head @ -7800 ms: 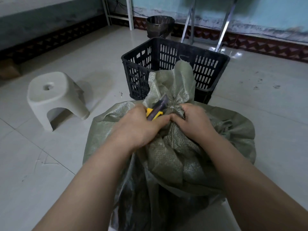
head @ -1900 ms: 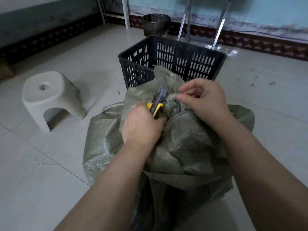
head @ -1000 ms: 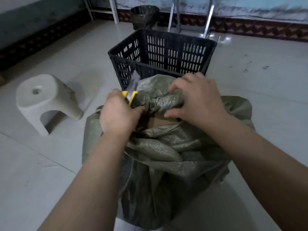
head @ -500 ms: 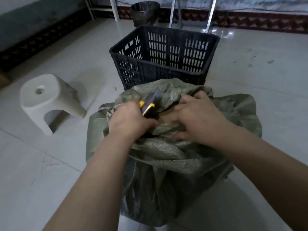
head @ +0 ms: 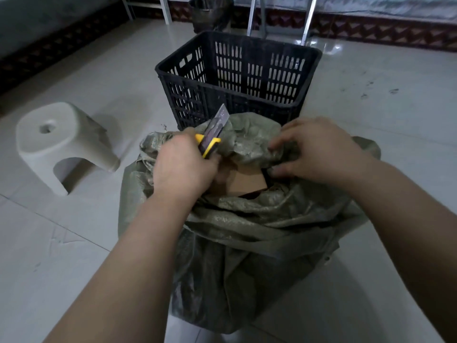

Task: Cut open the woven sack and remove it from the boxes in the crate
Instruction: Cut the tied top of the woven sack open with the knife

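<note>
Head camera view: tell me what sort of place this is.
Probably a plain storeroom or back room: a pale tiled floor, a black slotted plastic crate standing on it, and a low white plastic stool.

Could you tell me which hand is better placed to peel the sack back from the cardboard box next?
Probably the right hand: it grips the sack at the opening, beside the exposed box, and holds no tool; the left hand holds the knife.

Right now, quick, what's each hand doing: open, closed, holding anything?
Left hand: closed, gripping the yellow utility knife.
Right hand: closed, pinching a fold of the woven sack.
</note>
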